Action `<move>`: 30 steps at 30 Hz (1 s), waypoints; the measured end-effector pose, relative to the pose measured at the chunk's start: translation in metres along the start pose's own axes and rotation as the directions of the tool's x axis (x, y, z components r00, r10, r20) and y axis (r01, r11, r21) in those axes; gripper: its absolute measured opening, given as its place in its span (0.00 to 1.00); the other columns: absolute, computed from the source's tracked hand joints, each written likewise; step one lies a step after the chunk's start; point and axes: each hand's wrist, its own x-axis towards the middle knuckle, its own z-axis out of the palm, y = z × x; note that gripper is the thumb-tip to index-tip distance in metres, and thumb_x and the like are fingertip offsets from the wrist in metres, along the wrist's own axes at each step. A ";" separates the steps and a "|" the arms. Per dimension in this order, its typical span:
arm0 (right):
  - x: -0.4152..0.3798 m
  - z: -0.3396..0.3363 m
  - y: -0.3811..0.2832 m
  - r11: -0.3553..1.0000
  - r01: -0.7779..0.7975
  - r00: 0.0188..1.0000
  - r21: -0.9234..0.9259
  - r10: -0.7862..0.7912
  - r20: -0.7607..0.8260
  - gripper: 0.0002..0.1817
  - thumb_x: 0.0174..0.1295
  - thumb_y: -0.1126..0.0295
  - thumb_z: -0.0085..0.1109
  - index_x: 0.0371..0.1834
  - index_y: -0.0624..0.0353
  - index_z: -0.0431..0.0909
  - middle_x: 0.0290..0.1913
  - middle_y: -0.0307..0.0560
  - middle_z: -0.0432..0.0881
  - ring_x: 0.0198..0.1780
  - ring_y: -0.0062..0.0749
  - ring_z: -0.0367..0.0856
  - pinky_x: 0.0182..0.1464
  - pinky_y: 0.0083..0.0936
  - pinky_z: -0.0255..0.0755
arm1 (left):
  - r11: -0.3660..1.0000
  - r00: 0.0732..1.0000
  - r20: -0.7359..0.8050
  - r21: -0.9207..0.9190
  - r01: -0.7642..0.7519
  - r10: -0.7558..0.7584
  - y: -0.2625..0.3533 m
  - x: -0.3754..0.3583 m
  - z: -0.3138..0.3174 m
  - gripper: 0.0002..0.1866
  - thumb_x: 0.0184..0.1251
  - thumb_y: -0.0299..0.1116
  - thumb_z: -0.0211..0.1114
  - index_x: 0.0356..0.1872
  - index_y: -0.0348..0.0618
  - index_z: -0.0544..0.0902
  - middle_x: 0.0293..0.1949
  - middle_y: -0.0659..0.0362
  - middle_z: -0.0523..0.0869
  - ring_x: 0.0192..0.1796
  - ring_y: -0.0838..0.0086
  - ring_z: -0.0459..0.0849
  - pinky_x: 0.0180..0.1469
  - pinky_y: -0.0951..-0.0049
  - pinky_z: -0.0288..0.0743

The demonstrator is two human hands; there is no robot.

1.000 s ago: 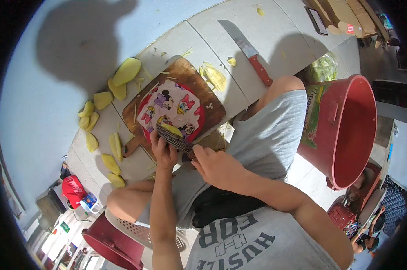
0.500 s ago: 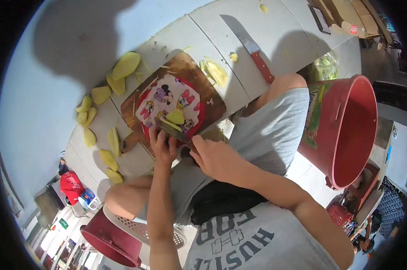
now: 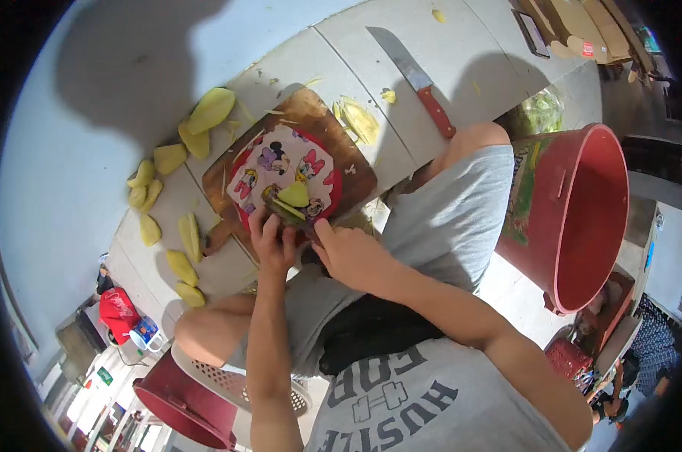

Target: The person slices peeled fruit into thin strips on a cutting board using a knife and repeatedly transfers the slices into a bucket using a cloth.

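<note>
My right hand (image 3: 350, 255) is closed around the handle of a small dark-bladed knife (image 3: 290, 218), held low over the near edge of a round, red-edged cartoon-print piece (image 3: 269, 160). My left hand (image 3: 273, 245) has its fingers curled up against the blade near the tip; what they grip is hidden. Just beyond the blade, a yellow-green slice (image 3: 293, 194), perhaps unripe mango, lies on the print with a thin pale strip beside it. Under the print is a wooden cutting board (image 3: 356, 175), its handle pointing left.
Several yellow slices (image 3: 211, 110) lie along the tiles left of the board; cut pieces (image 3: 361, 122) lie at its far right. A red-handled knife (image 3: 431, 105) rests on the tiles. A red bucket (image 3: 567, 218) stands at right, with bagged greens (image 3: 542, 111) behind.
My right hand has shifted slightly left and up, closer to my left hand, and the small knife has moved with it. My left hand stays almost in place.
</note>
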 end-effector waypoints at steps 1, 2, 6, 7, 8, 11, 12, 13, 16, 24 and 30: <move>-0.001 -0.005 -0.001 1.000 0.012 1.000 0.010 -0.012 -0.005 0.15 0.74 0.63 0.53 0.49 0.64 0.66 0.32 0.66 0.83 0.34 0.66 0.85 0.34 0.54 0.79 | 1.000 1.000 -0.025 0.006 -0.008 0.008 -0.001 0.004 0.002 0.18 0.60 0.28 0.68 0.52 0.37 0.79 0.56 0.40 0.77 0.52 0.47 0.80 0.56 0.54 0.75; -0.007 -0.008 -0.004 0.999 0.017 1.000 0.030 -0.017 -0.001 0.16 0.73 0.64 0.56 0.49 0.65 0.65 0.32 0.66 0.83 0.34 0.66 0.84 0.35 0.54 0.78 | 1.000 0.999 -0.040 0.013 -0.006 0.006 0.001 0.002 0.001 0.17 0.60 0.28 0.68 0.51 0.37 0.80 0.55 0.40 0.78 0.52 0.48 0.81 0.55 0.55 0.76; -0.023 -0.027 -0.022 0.997 0.030 1.000 0.067 -0.030 -0.008 0.15 0.73 0.66 0.56 0.49 0.65 0.66 0.32 0.66 0.83 0.35 0.65 0.84 0.36 0.53 0.78 | 1.000 0.999 -0.047 -0.007 0.019 -0.019 0.004 0.004 0.000 0.16 0.60 0.28 0.68 0.50 0.35 0.81 0.54 0.41 0.78 0.52 0.48 0.81 0.55 0.56 0.75; -0.025 -0.029 -0.022 0.996 0.035 0.999 0.085 -0.035 -0.007 0.14 0.73 0.66 0.56 0.49 0.66 0.66 0.32 0.66 0.83 0.35 0.65 0.84 0.36 0.52 0.78 | 1.000 0.999 -0.047 -0.016 0.021 -0.021 0.002 0.004 0.002 0.16 0.60 0.28 0.68 0.49 0.35 0.82 0.54 0.41 0.78 0.52 0.48 0.81 0.55 0.56 0.75; -0.027 -0.030 -0.023 0.994 0.037 0.999 0.103 -0.037 -0.005 0.14 0.73 0.67 0.56 0.49 0.66 0.66 0.32 0.66 0.83 0.35 0.64 0.84 0.36 0.52 0.78 | 0.999 0.999 -0.046 -0.027 0.024 -0.025 0.002 0.003 0.003 0.16 0.60 0.28 0.67 0.49 0.35 0.82 0.54 0.41 0.78 0.52 0.48 0.81 0.56 0.56 0.75; -0.025 -0.024 -0.021 0.997 0.060 0.997 0.049 -0.058 -0.044 0.13 0.73 0.67 0.55 0.48 0.66 0.66 0.32 0.66 0.83 0.35 0.64 0.84 0.36 0.52 0.78 | 0.997 0.998 -0.045 -0.072 0.039 -0.042 0.001 0.002 0.002 0.16 0.60 0.28 0.68 0.49 0.36 0.82 0.54 0.41 0.79 0.52 0.48 0.81 0.55 0.56 0.76; -0.022 -0.018 -0.017 0.997 0.060 0.998 0.052 -0.058 -0.037 0.13 0.73 0.67 0.55 0.48 0.66 0.66 0.32 0.66 0.83 0.35 0.64 0.84 0.36 0.52 0.78 | 0.997 0.998 -0.044 -0.069 0.046 -0.049 0.001 -0.001 0.000 0.16 0.60 0.28 0.68 0.49 0.36 0.82 0.54 0.41 0.79 0.52 0.48 0.81 0.55 0.56 0.76; -0.016 -0.012 -0.010 0.995 0.078 0.996 0.057 -0.075 -0.048 0.14 0.74 0.64 0.54 0.49 0.65 0.66 0.31 0.64 0.83 0.34 0.64 0.85 0.35 0.53 0.79 | 0.998 0.999 -0.028 -0.047 0.040 -0.042 -0.001 -0.003 0.001 0.15 0.63 0.30 0.66 0.50 0.35 0.81 0.56 0.41 0.78 0.54 0.48 0.80 0.57 0.56 0.74; 0.008 0.004 0.002 0.996 0.059 0.998 0.068 -0.057 -0.030 0.16 0.74 0.62 0.53 0.49 0.65 0.67 0.30 0.64 0.83 0.33 0.65 0.85 0.34 0.54 0.80 | 0.998 0.998 -0.017 -0.027 0.056 -0.056 0.001 -0.005 0.002 0.14 0.68 0.32 0.63 0.50 0.35 0.80 0.57 0.41 0.76 0.55 0.48 0.78 0.58 0.55 0.73; 0.006 -0.010 -0.008 0.995 0.068 0.998 0.069 -0.067 -0.012 0.15 0.74 0.62 0.54 0.47 0.66 0.66 0.30 0.66 0.83 0.33 0.65 0.85 0.34 0.54 0.80 | 1.000 0.998 -0.056 0.018 0.018 -0.017 0.003 0.002 0.002 0.17 0.58 0.28 0.69 0.50 0.37 0.81 0.54 0.42 0.78 0.51 0.49 0.80 0.54 0.55 0.75; -0.023 -0.028 -0.022 0.991 0.109 0.993 0.072 -0.106 -0.056 0.14 0.74 0.65 0.55 0.46 0.65 0.65 0.29 0.64 0.83 0.32 0.62 0.86 0.33 0.51 0.81 | 0.997 0.997 -0.036 0.027 0.074 -0.073 0.003 0.001 0.001 0.18 0.55 0.26 0.69 0.48 0.37 0.81 0.53 0.42 0.78 0.51 0.48 0.80 0.55 0.54 0.75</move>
